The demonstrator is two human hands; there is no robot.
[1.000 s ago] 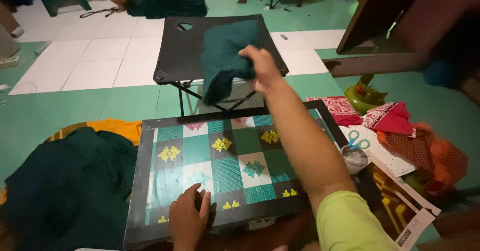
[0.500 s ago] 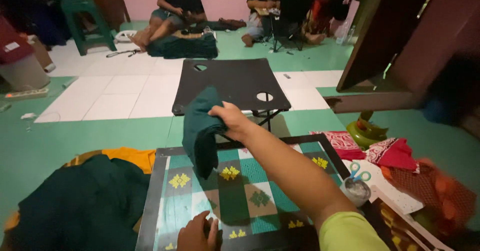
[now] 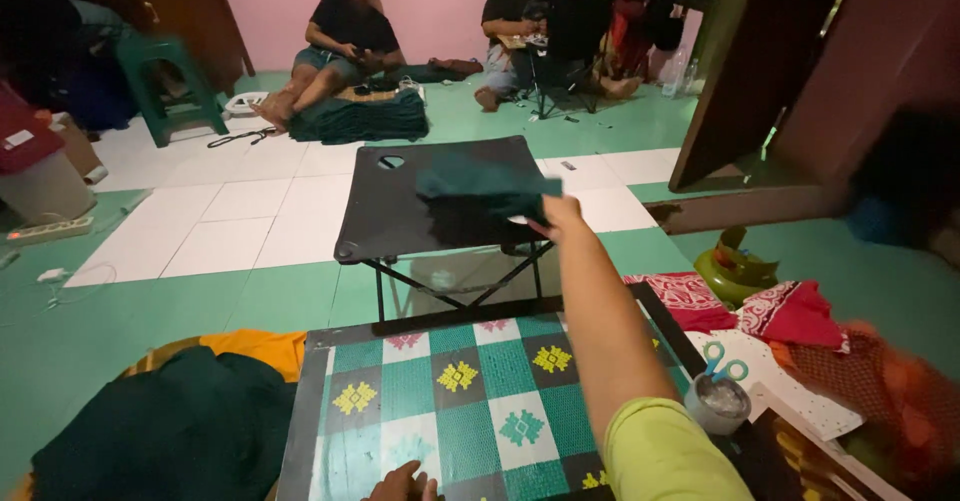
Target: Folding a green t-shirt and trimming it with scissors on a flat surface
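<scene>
A dark teal cloth (image 3: 485,189) is gripped at one edge by the outstretched right hand (image 3: 556,214). It spreads out to the left of the hand, held roughly flat and slightly blurred, with soft folds along its lower edge. It hangs over the black folding tabletop (image 3: 390,216) that stands beyond the hand; whether it touches that surface cannot be told. The cloth is plain, with no visible pattern.

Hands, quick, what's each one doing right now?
Right hand: closed on dark green folded cloth over the black folding table.
Left hand: mostly out of frame; cannot be told.
</scene>
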